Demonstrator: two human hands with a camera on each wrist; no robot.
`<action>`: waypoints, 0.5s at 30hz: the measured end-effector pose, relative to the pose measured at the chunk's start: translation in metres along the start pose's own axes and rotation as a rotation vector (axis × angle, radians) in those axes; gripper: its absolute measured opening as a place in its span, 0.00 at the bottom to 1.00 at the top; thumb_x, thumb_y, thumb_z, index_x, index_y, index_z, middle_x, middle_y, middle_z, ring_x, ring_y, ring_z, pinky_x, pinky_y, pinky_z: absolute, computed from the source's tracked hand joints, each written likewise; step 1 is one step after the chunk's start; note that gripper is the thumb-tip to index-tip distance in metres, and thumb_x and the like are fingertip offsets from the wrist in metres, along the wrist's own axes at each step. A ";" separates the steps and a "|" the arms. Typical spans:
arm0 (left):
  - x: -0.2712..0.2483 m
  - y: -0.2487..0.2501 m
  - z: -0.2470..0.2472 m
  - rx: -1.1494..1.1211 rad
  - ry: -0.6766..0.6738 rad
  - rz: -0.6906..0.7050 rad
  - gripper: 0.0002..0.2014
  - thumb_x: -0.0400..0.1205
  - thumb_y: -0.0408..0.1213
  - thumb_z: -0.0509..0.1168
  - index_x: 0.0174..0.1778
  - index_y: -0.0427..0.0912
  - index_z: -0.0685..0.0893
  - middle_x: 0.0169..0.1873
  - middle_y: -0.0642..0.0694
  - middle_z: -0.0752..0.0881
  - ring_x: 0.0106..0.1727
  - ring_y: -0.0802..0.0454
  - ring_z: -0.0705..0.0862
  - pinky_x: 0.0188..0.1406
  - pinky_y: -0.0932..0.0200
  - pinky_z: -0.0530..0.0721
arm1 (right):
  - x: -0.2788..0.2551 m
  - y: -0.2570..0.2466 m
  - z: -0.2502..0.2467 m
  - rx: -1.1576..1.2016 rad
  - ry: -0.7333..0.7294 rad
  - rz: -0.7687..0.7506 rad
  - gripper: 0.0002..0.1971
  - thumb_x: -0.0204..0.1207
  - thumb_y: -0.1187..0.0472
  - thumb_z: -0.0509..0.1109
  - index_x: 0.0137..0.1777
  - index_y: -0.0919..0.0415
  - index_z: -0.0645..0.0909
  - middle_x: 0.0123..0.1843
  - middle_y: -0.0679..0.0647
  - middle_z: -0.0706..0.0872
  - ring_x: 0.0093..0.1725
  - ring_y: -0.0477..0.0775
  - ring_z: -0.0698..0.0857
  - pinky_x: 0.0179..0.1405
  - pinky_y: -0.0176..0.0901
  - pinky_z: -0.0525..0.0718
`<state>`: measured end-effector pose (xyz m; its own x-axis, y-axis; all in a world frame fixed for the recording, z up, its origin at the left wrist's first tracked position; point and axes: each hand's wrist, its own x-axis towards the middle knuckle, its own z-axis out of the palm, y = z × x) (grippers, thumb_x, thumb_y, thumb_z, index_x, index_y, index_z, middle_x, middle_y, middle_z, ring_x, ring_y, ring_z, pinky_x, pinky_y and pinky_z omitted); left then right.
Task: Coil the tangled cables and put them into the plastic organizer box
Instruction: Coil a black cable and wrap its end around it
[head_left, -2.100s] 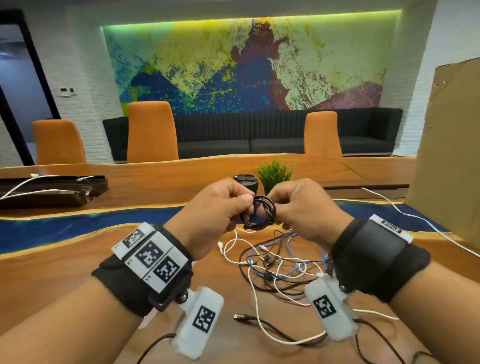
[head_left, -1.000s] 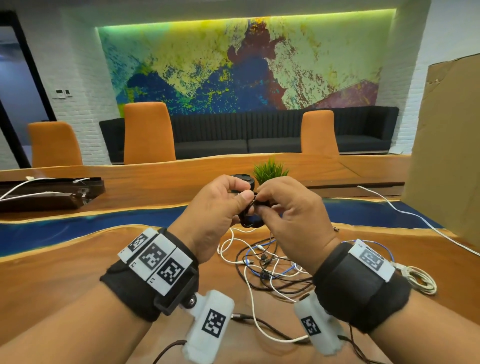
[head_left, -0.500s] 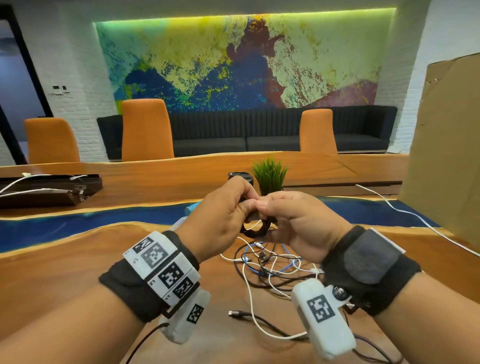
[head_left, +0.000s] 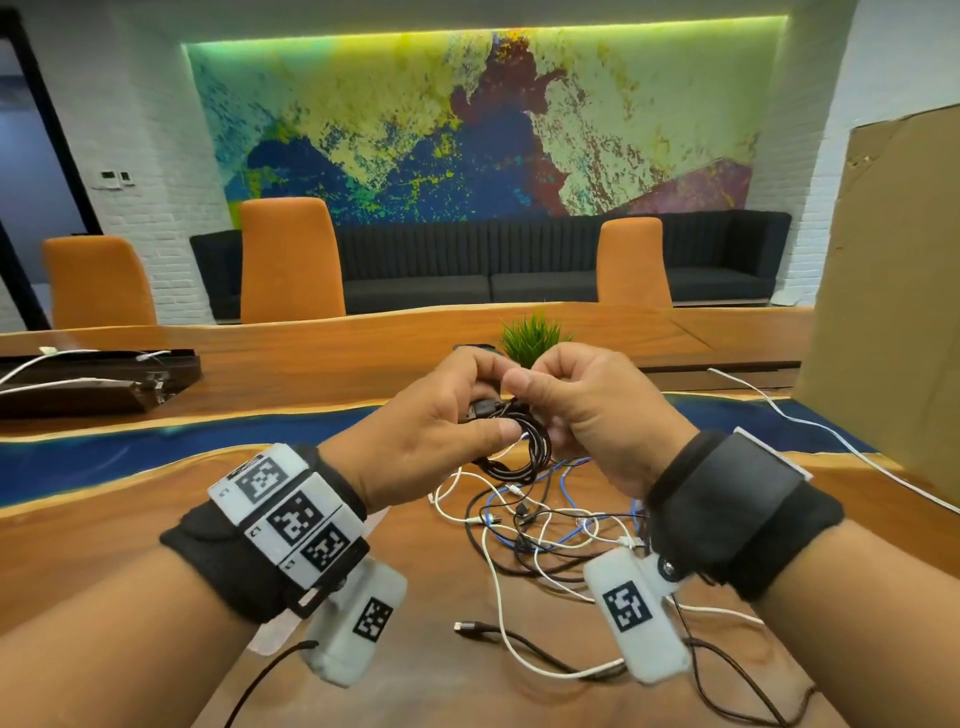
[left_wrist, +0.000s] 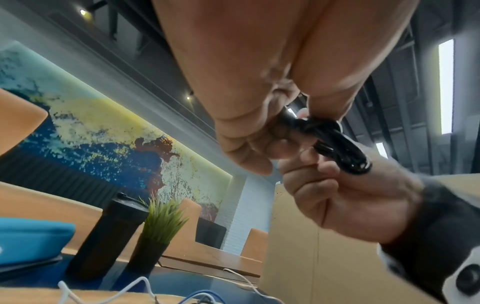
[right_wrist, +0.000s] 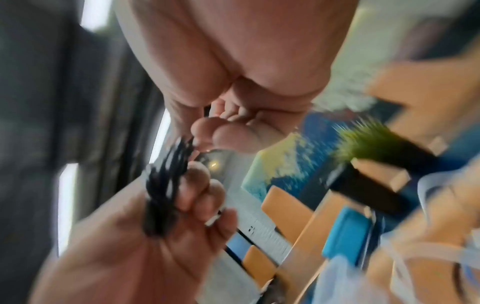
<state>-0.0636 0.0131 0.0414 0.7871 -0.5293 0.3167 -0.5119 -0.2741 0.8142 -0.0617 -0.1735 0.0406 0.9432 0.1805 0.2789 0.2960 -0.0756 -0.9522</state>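
Change: since half a second ago my two hands have drawn a little apart, and more of the black coil now shows between them, with its plug end lying bare above my left thumb.
Left fingers: I have the left hand (head_left: 415, 431) curled round the black coil (head_left: 524, 447), thumb pressed across its loops from the near side.
Right fingers: my right hand (head_left: 597, 415) pinches the same coil from the other side, thumb tip on top, the remaining fingers folded under; the right wrist view is smeared, so I cannot tell which fingers bear on it.
Coil: held in the air above the table, loops bunched and hanging down from the grip. In the left wrist view the black coil (left_wrist: 337, 144) juts out between both hands.
Loose cables: a tangle of white, blue and black cables (head_left: 540, 525) lies on the wooden table (head_left: 104, 545) just below the hands.
Beyond: a small green plant (head_left: 530, 335) stands behind my hands, with a dark tumbler (left_wrist: 109, 236) beside it.
Right edge: a cardboard sheet (head_left: 893, 291) stands upright.
Far side: orange chairs (head_left: 288, 260) line the table.
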 end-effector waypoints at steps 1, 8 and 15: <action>-0.001 0.001 0.000 -0.039 -0.023 0.004 0.25 0.80 0.38 0.68 0.73 0.47 0.70 0.56 0.31 0.87 0.54 0.36 0.88 0.52 0.39 0.88 | 0.000 0.002 0.000 0.117 -0.028 0.076 0.13 0.72 0.52 0.76 0.42 0.60 0.77 0.24 0.51 0.79 0.20 0.47 0.73 0.23 0.40 0.73; 0.001 -0.002 0.006 -0.021 0.015 0.117 0.21 0.82 0.37 0.65 0.73 0.50 0.76 0.63 0.42 0.85 0.62 0.46 0.86 0.62 0.45 0.87 | -0.009 0.011 0.006 0.502 -0.126 0.268 0.16 0.71 0.51 0.74 0.52 0.58 0.77 0.34 0.55 0.84 0.29 0.51 0.79 0.25 0.40 0.77; 0.004 -0.006 0.012 0.188 0.166 0.228 0.13 0.85 0.39 0.61 0.63 0.50 0.84 0.53 0.49 0.89 0.52 0.55 0.86 0.52 0.61 0.85 | -0.012 0.008 0.001 0.411 -0.107 0.223 0.16 0.76 0.50 0.70 0.55 0.62 0.80 0.42 0.61 0.86 0.33 0.52 0.84 0.30 0.43 0.85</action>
<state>-0.0619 0.0033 0.0322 0.6826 -0.4598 0.5679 -0.7234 -0.3149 0.6145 -0.0708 -0.1757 0.0293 0.9498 0.3053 0.0684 -0.0161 0.2659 -0.9639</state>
